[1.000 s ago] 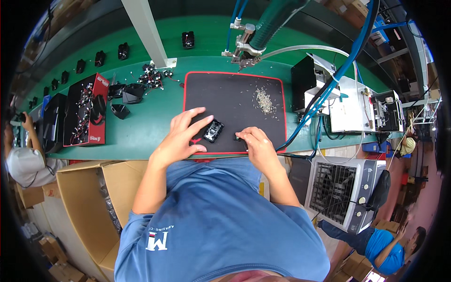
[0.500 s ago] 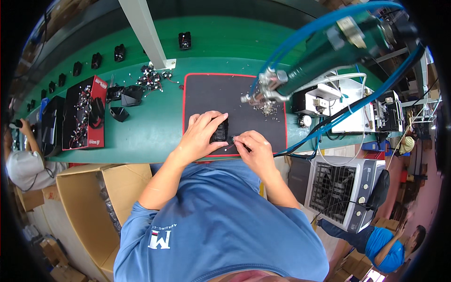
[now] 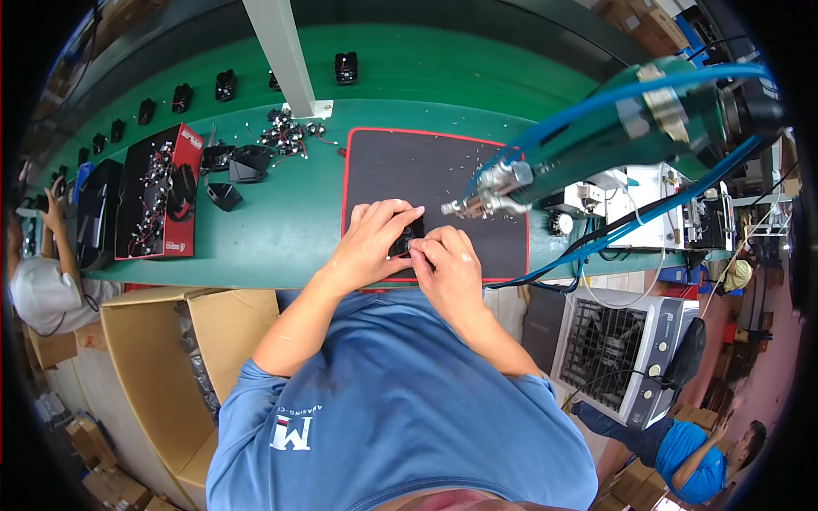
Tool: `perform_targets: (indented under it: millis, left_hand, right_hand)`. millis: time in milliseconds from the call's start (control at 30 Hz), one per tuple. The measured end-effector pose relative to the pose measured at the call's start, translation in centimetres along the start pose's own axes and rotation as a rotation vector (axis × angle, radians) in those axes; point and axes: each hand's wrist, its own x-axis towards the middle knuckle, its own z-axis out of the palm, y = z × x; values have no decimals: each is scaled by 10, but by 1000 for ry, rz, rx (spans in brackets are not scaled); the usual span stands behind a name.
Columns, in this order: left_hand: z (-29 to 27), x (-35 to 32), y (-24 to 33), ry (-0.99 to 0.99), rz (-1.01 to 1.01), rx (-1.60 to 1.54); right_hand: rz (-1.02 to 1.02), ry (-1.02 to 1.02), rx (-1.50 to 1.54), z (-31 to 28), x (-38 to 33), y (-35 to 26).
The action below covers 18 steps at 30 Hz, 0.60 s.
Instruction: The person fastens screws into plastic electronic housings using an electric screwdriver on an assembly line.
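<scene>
A small black plastic housing rests on the black mat near the table's front edge. My left hand is closed around its left side, thumb at the near end and fingers over the far end. At the housing's right side, my right hand has thumb and forefinger pinched together against it. Whatever lies between those fingertips is too small and covered to make out. My hands hide most of the housing.
A green power tool with blue hoses hangs over the mat's right side, above scattered small screws. Left stand a red-sided box of wired parts, black shells and a pile of wired parts. Black units line the green strip behind.
My right hand has moved left and slightly up, bringing the small wired part it pinched against the housing. The view has shifted slightly, and the power tool appears further right and lower.
</scene>
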Motion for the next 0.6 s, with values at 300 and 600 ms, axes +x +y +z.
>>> perform_targets:
  millis: [300,600]
  left_hand:
    - [0,2,-2,19,29,1]
    - [-1,0,-3,50,-100,-86]
  right_hand:
    - [129,-75,-41,4,6,-2]
    - [210,-135,249,-48,38,-5]
